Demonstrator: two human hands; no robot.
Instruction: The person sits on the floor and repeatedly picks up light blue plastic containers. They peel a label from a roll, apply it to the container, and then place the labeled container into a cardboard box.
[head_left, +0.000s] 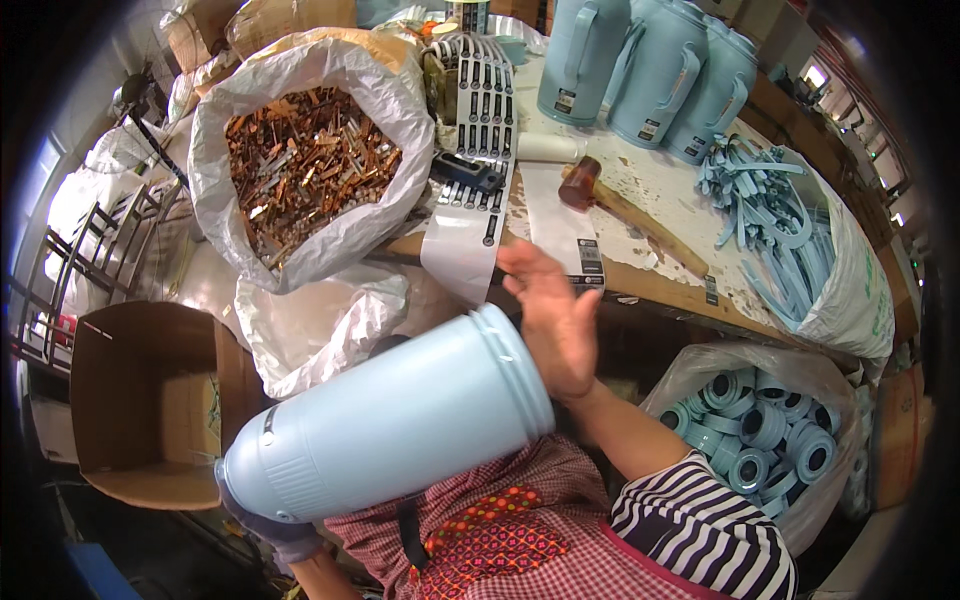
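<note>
A light blue plastic thermos body (397, 420) lies slanted across my lap, its wide end up and to the right, its narrow neck at the lower left. My left hand (274, 525), in a grey glove, holds it from below near the neck; the fingers are mostly hidden. A small dark sticker sits near that end. Bare and slightly blurred, my right hand (551, 322) is raised beside the wide end with its fingers apart and nothing in it. Above it on the table are a strip of dark stickers (484, 157) and a second label strip (562, 217).
A mallet (581, 184) and several blue thermoses (585, 60) stand or lie on the table (652, 277). Blue straps fill a sack (862, 292). Around me are a bag of metallic scraps (202, 157), a cardboard box (142, 405) and a plastic bag of blue rings (825, 487).
</note>
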